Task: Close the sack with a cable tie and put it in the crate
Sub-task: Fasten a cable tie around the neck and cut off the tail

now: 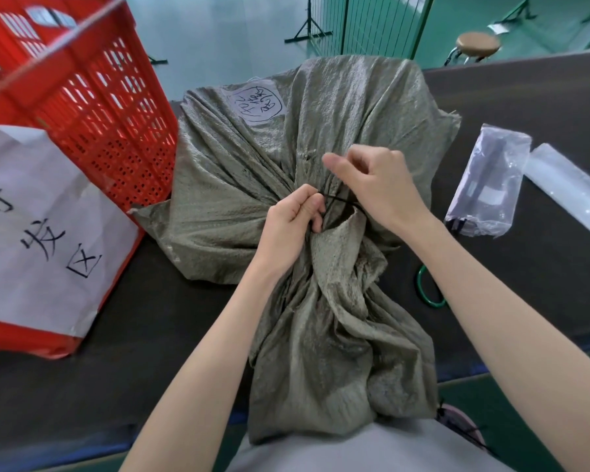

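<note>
Sack: one grey-green woven sack, neck bunched, on dark counter
Cable tie: one thin black cable tie around neck
Left hand: pinching tie end
Right hand: curled at the neck, thumb out
Crate: one red slotted plastic crate beside sack

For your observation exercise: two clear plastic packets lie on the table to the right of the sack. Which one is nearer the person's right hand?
The upright-angled clear packet with dark contents, next to the right hand; the other packet lies farther right.

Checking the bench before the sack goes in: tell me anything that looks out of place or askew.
The red crate sits tipped at an angle on the table, not flat. A green ring lies loose beside the sack, partly hidden by the right forearm. Nothing spilled or torn.
</note>
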Demonstrator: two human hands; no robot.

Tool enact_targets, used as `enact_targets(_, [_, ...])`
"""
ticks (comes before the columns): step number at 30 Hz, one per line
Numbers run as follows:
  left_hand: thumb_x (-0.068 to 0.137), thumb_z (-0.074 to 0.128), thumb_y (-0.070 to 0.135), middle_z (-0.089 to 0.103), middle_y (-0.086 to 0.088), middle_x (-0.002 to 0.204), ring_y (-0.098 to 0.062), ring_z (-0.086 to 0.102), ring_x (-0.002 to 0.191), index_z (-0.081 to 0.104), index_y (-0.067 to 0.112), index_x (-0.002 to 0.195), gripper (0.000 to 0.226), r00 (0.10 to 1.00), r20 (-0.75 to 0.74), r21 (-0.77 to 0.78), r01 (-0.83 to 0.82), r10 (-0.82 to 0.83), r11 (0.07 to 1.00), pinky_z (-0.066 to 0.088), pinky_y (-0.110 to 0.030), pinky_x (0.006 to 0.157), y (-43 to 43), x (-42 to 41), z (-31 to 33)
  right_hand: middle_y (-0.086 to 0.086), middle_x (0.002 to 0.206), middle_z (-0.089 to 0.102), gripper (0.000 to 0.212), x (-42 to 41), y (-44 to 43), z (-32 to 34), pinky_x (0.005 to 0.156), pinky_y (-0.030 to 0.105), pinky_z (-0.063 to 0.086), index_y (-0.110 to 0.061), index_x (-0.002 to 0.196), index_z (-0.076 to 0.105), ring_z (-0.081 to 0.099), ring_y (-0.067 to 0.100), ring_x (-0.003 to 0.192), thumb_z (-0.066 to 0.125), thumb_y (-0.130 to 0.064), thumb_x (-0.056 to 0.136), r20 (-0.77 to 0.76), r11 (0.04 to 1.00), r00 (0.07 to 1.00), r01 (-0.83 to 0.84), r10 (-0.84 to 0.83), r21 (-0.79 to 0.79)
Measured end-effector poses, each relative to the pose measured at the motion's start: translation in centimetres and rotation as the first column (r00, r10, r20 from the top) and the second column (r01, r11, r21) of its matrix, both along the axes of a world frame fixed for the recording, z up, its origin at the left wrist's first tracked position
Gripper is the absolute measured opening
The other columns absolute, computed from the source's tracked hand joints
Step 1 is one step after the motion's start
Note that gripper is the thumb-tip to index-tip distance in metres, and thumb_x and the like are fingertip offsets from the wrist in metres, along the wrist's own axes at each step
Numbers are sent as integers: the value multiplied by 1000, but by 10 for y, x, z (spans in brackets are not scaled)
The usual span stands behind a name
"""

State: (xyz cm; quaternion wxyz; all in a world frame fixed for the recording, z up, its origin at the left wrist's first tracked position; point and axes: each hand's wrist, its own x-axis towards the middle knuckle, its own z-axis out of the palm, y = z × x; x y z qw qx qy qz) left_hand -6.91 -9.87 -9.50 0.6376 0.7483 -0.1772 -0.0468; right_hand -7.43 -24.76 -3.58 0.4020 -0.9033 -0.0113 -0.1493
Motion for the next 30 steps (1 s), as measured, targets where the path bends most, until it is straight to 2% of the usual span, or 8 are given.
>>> enact_targets(4, [99, 46, 20, 52, 1, 57, -11, 45, 59, 54, 11, 80, 23, 1000, 13, 16, -11, 11, 1000, 36, -26, 64, 1, -2, 0, -3, 50, 36, 55, 5, 6, -3, 61, 32, 30, -19, 45, 31, 41, 24, 61, 54, -43, 89, -103, 986, 995, -18, 1, -167])
enact_targets(9, [96, 53, 17, 54, 1, 55, -10, 46, 55, 55, 20, 89, 8, 999, -32, -45, -43, 42, 998, 37, -24, 62, -2, -6, 4, 0, 44, 33, 52, 6, 4, -3, 56, 34, 31, -12, 46, 33, 33, 15, 49, 55, -30, 89, -74, 996, 996, -53, 48, -76])
enact_targets(13, [94, 55, 15, 51, 0, 54, -8, 43, 53, 55, 25, 83, 15, 996, -9, -26, -93, 92, 995, 36, -22, 59, -6, -10, 8, 26, 54, 48, 48, 3, 2, -5, 56, 36, 36, 6, 55, 48, 40, 23, 52, 56, -27, 89, -20, 998, 999, -33, 32, -45])
enact_targets(15, [92, 57, 12, 49, 0, 59, -5, 42, 54, 56, 23, 82, 15, 992, 22, 2, -122, 122, 993, 34, -18, 57, -8, -11, 10, 25, 53, 45, 48, -1, 3, -4, 53, 30, 31, 8, 56, 48, 36, 16, 50, 56, -25, 89, 18, 1000, 1000, -20, 20, -6])
enact_targets(19, [88, 60, 8, 53, 6, 70, -1, 41, 60, 60, 13, 81, 9, 975, 136, 91, -190, 177, 978, 34, -11, 61, -4, -13, 12, 5, 44, 40, 48, -4, 0, -5, 52, 31, 30, -1, 49, 47, 33, 9, 43, 56, -25, 90, 50, 989, 998, 38, -46, 141])
enact_targets(21, [85, 60, 5, 56, -2, 77, -1, 46, 64, 61, 6, 79, 7, 957, 231, 139, -213, 178, 967, 35, -9, 64, 0, -15, 11, -4, 40, 38, 49, -5, -4, -4, 51, 25, 28, -8, 47, 47, 32, 8, 39, 55, -27, 90, 35, 958, 997, 60, -72, 282])
enact_targets(26, [83, 59, 8, 52, -5, 82, -8, 46, 68, 58, 5, 76, 8, 911, 373, 249, -281, 175, 927, 33, -10, 65, 3, -23, 7, -13, 35, 35, 49, -15, -10, 7, 45, 25, 26, -18, 45, 42, 27, 7, 35, 53, -17, 93, 12, 767, 993, 85, -120, 636])
enact_targets(30, [83, 58, 13, 52, -5, 81, -18, 48, 73, 55, 4, 76, 11, 888, 447, 357, -284, 104, 890, 38, -27, 69, 9, -25, 1, -10, 37, 32, 49, -19, -16, 12, 46, 26, 25, -12, 47, 38, 23, 10, 35, 49, -10, 95, 15, 603, 982, 103, -188, 791])
